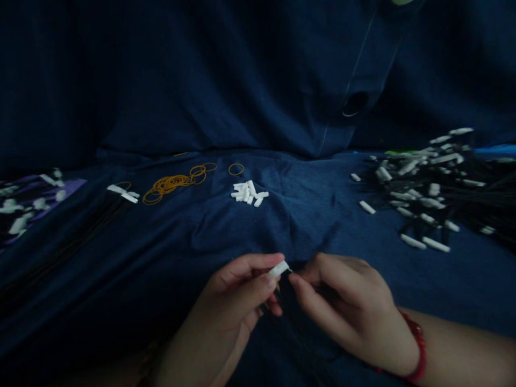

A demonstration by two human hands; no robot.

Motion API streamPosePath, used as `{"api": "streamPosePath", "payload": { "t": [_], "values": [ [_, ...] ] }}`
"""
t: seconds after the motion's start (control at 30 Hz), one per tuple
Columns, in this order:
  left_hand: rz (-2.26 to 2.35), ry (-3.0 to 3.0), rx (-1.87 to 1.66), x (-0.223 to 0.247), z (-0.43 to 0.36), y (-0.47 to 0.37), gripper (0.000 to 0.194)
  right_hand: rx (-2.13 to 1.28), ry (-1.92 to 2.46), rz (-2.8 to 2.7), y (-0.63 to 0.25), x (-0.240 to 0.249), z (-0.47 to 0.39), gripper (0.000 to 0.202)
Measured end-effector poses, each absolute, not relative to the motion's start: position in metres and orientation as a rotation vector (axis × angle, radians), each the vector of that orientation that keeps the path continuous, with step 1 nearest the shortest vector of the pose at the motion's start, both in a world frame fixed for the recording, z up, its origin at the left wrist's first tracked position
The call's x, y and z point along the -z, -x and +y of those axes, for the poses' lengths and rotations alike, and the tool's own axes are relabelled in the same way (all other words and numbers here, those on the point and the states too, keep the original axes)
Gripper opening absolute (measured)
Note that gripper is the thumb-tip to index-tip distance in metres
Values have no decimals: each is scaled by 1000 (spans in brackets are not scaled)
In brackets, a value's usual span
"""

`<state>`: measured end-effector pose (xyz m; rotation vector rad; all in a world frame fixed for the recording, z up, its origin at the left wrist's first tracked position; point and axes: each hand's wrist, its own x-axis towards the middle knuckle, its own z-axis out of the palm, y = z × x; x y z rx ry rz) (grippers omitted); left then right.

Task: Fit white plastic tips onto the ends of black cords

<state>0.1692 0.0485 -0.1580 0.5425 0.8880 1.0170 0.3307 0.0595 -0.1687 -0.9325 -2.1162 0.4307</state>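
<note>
Between the thumb and index finger of my left hand point(237, 306) is a small white plastic connector point(279, 268), tilted up to the right. Black wires point(278, 295) hang below it by the left fingers. My right hand point(350, 306) pinches the end of a thin black wire right at the connector's right end; a tiny bright tip point(290, 270) shows there. Whether that tip has entered the connector I cannot tell. Beyond the hands lies a small pile of loose white connectors point(248, 193).
Yellow rubber bands point(173, 184) lie in a heap left of the pile, with a single rubber band point(236, 169) apart. A bundle of black wires with white connectors point(427, 188) spreads at the right. More connectors point(123, 192) lie left, near a purple item point(74, 188). Dark blue cloth point(322, 215) covers the surface.
</note>
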Motion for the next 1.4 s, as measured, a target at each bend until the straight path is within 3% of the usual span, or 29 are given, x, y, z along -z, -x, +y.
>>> {"api": "streamPosePath", "payload": {
  "t": [1.4],
  "values": [
    [866, -577, -923, 156, 52, -168, 12, -389, 887, -2202, -330, 168, 62, 14]
  ]
}}
